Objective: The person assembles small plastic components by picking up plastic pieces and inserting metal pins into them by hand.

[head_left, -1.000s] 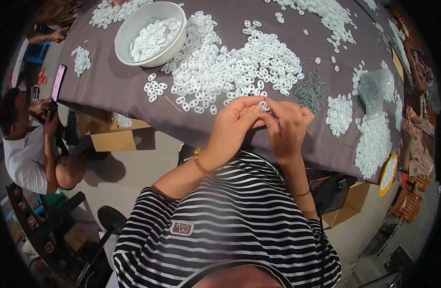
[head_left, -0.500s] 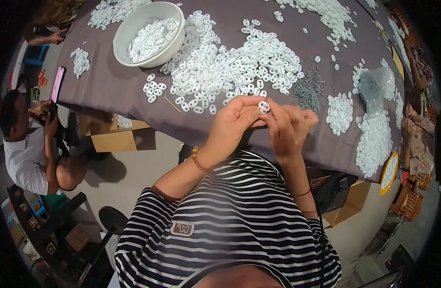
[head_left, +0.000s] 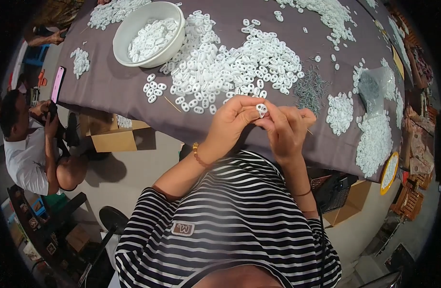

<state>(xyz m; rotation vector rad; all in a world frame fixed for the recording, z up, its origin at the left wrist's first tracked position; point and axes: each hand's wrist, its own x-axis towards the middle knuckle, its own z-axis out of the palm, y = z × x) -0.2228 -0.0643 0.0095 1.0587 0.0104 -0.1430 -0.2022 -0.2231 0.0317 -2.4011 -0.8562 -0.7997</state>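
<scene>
From where I stand, the left hand (head_left: 232, 119) and the right hand (head_left: 288, 126) meet over the near edge of the table (head_left: 114, 89), fingers of both pinched on a small white two-holed oval piece (head_left: 261, 110). Just beyond lies a heap of similar white pieces (head_left: 268, 57), between a white bowl (head_left: 134, 29) and scattered grey pins (head_left: 311, 90).

Smooth plastic pieces (head_left: 237, 69); smooth plastic bowl (head_left: 171, 55); matt tablecloth (head_left: 119, 93).

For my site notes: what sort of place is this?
Likely an informal workshop: a cloth-covered table heaped with white two-holed pieces, a white bowl of more, and a pile of small grey bits.
</scene>
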